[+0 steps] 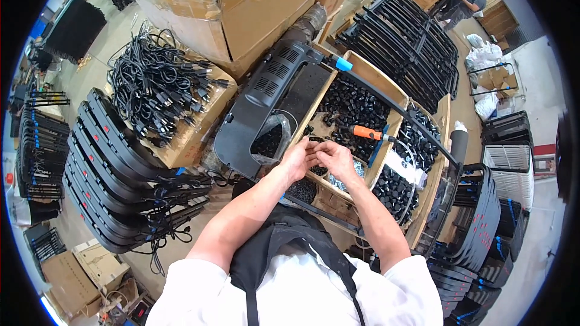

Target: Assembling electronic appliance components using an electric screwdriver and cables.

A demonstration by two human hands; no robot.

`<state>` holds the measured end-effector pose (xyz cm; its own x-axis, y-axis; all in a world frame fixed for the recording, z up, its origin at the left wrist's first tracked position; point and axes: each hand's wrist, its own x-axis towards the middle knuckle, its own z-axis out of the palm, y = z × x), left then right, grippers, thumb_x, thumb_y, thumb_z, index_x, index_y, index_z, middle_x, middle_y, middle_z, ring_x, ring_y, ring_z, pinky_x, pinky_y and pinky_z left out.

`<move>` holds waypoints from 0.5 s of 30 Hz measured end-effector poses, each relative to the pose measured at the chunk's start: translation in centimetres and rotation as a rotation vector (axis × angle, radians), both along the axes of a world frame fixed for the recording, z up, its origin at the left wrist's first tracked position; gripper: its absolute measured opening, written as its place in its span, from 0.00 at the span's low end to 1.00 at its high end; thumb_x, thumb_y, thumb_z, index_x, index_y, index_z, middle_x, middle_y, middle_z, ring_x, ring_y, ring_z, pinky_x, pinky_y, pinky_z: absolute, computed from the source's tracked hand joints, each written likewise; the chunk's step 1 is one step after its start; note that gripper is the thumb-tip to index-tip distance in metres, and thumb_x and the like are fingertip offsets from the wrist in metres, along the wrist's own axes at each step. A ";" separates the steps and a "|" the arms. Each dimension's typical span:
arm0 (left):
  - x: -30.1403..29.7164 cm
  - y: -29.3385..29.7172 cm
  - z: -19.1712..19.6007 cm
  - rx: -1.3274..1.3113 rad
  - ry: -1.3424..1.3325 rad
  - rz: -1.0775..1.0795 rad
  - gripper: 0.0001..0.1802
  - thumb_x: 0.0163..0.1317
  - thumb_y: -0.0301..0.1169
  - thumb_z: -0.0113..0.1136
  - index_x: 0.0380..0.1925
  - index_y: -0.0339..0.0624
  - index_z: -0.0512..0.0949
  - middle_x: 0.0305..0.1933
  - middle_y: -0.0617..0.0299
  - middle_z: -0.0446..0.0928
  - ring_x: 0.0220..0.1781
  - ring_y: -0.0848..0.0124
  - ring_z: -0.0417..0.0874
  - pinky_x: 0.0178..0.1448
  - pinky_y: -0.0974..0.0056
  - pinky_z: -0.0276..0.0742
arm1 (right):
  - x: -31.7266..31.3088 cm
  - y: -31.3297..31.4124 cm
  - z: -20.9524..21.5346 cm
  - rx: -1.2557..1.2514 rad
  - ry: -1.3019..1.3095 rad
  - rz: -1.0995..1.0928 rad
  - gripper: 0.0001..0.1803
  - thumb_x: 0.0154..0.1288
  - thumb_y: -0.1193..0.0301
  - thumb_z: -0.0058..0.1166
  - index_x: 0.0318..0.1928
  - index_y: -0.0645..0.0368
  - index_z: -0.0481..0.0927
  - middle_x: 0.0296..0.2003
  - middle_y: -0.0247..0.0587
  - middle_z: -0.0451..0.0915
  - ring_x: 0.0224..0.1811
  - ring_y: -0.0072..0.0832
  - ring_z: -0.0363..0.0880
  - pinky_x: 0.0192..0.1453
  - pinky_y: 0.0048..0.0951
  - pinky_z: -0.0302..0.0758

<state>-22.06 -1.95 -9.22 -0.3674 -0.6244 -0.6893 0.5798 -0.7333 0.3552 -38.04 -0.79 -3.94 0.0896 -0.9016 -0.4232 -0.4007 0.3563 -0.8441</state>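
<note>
My left hand (296, 160) and my right hand (336, 159) meet over the near end of a wooden parts tray (316, 107). The left fingers are curled, and their tips almost touch the pinched right fingers. Anything between them is too small or hidden to make out. Silvery small parts, perhaps screws (357, 171), lie just below the right hand. Beyond the hands, an orange powered screwdriver (365, 133) rests on black plastic pieces (353, 99) in the tray. Left of the tray lies a black plastic housing (238, 139) with vent slots and a large cutout.
Tangled black cables (160, 84) lie on a carton at the left, above stacked black curved panels (106, 175). A large cardboard box (266, 12) stands behind. Black frames (402, 48) are piled at the far right. Other people (468, 3) are in the far background.
</note>
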 end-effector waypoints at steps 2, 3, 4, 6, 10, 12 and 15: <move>-1.0 0.1 0.4 0.009 0.043 0.052 0.23 0.87 0.46 0.41 0.55 0.37 0.77 0.52 0.53 0.81 0.53 0.60 0.84 0.64 0.51 0.84 | 0.2 0.5 1.1 -0.078 -0.099 -0.007 0.13 0.78 0.74 0.58 0.55 0.66 0.86 0.43 0.40 0.89 0.39 0.21 0.87 0.44 0.26 0.86; -1.3 0.1 0.6 0.019 0.076 0.118 0.22 0.87 0.45 0.41 0.53 0.37 0.77 0.48 0.55 0.81 0.50 0.61 0.84 0.62 0.50 0.85 | -0.4 0.6 1.1 -0.078 -0.088 -0.017 0.13 0.78 0.74 0.58 0.55 0.66 0.86 0.43 0.40 0.89 0.39 0.21 0.87 0.44 0.26 0.86; -1.0 -0.1 0.5 0.021 0.187 0.118 0.18 0.87 0.41 0.42 0.52 0.37 0.76 0.47 0.56 0.80 0.49 0.61 0.84 0.60 0.52 0.86 | -1.0 0.6 1.3 -0.058 -0.160 -0.084 0.13 0.78 0.73 0.58 0.56 0.67 0.86 0.43 0.41 0.89 0.39 0.21 0.87 0.43 0.26 0.86; -0.6 -0.4 0.2 0.037 0.170 0.100 0.17 0.87 0.39 0.42 0.52 0.37 0.76 0.47 0.56 0.80 0.49 0.62 0.84 0.59 0.53 0.87 | -2.7 0.7 1.7 -0.027 -0.200 -0.205 0.14 0.80 0.73 0.56 0.58 0.68 0.84 0.44 0.43 0.88 0.38 0.23 0.87 0.42 0.26 0.85; 0.2 -0.3 0.7 0.030 0.117 0.062 0.16 0.86 0.35 0.43 0.56 0.35 0.76 0.49 0.53 0.81 0.47 0.62 0.86 0.53 0.56 0.89 | -7.8 0.4 -3.5 0.093 -0.257 -0.476 0.24 0.74 0.70 0.62 0.64 0.71 0.78 0.47 0.46 0.86 0.40 0.32 0.88 0.41 0.30 0.87; 1.8 0.2 1.3 -0.013 0.026 -0.016 0.16 0.86 0.35 0.44 0.59 0.35 0.75 0.51 0.54 0.83 0.49 0.63 0.86 0.55 0.57 0.88 | -9.3 -0.6 -8.2 0.146 -0.347 -0.597 0.25 0.74 0.70 0.62 0.65 0.71 0.77 0.47 0.47 0.86 0.42 0.34 0.89 0.43 0.33 0.88; 2.2 1.0 1.7 -0.215 0.129 -0.049 0.16 0.81 0.37 0.57 0.54 0.35 0.82 0.52 0.55 0.85 0.51 0.66 0.86 0.57 0.58 0.85 | -14.3 -2.9 -17.6 0.228 -0.715 -0.670 0.25 0.74 0.65 0.65 0.65 0.65 0.77 0.47 0.44 0.85 0.46 0.39 0.88 0.53 0.44 0.87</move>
<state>-19.81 -0.96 -7.51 -0.4769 -0.7312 -0.4878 0.5963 -0.6769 0.4316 -52.35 -3.67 -21.57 -0.1056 -0.7632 -0.6375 0.5158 0.5060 -0.6913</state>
